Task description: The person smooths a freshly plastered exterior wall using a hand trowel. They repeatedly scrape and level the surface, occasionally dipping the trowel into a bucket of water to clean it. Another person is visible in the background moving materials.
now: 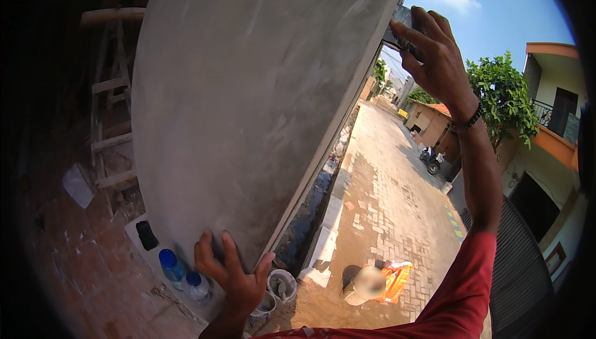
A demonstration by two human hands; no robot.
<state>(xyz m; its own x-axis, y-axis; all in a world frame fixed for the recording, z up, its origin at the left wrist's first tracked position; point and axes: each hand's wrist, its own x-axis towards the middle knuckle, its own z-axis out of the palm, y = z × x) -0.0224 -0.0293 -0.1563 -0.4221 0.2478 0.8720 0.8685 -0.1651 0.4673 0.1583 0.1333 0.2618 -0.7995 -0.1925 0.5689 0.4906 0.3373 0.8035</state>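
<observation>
A tall grey plastered wall fills the middle, its pale right edge running up at a slant. At the upper end of that edge my right hand is closed around a plastering trowel, whose dark flat blade lies against the edge. The trowel's grip is mostly hidden by my fingers. Low on the wall, my left hand has its fingers spread, the tips at or close to the plaster; it holds nothing. Below it stand two small buckets, one with a tool inside.
Two blue-capped bottles and a dark object sit at the wall's foot. A wooden ladder stands left. A drainage channel borders the paved lane. An orange sheet lies near a blurred round shape. A motorbike is parked farther off.
</observation>
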